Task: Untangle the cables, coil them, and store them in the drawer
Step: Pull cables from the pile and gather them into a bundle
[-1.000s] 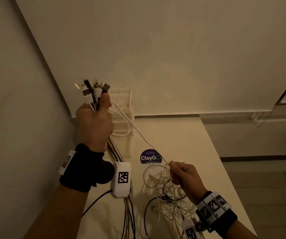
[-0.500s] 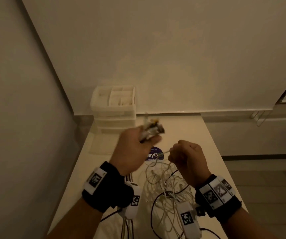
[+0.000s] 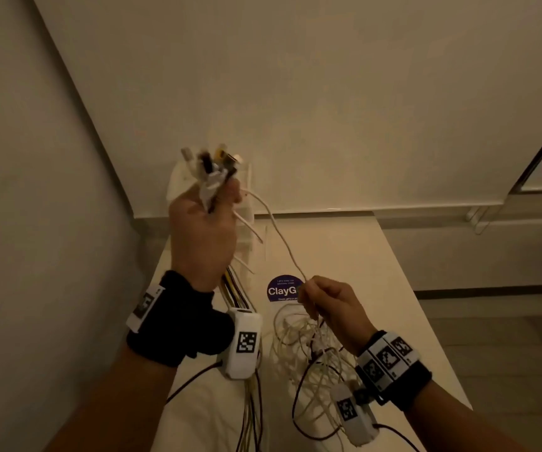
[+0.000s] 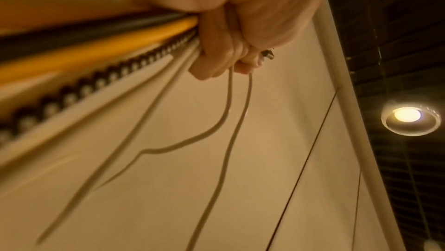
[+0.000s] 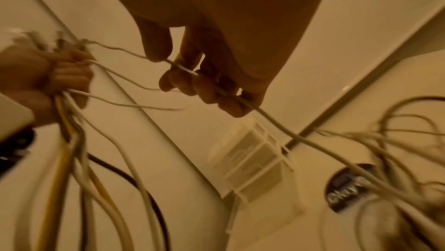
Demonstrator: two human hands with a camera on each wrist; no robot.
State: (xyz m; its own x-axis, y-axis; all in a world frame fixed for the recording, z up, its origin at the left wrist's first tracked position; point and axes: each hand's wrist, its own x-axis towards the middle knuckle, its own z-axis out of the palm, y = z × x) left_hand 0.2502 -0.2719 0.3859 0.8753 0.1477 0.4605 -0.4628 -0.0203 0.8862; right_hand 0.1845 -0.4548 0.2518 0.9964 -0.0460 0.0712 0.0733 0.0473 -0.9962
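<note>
Left hand (image 3: 202, 236) has swung back up from low over the table (image 3: 393, 288), fingers clenched on the bundle of cable ends (image 3: 212, 168). One white cable (image 3: 282, 243) drawn taut again to the right hand (image 3: 335, 308), pinched. Untangling ongoing; tangle (image 3: 309, 353) below. Drawer unit (image 5: 253, 161) against wall corner. Dim room.

A round purple sticker (image 3: 281, 288) on the table (image 3: 377, 272) reads "ClayG".
</note>
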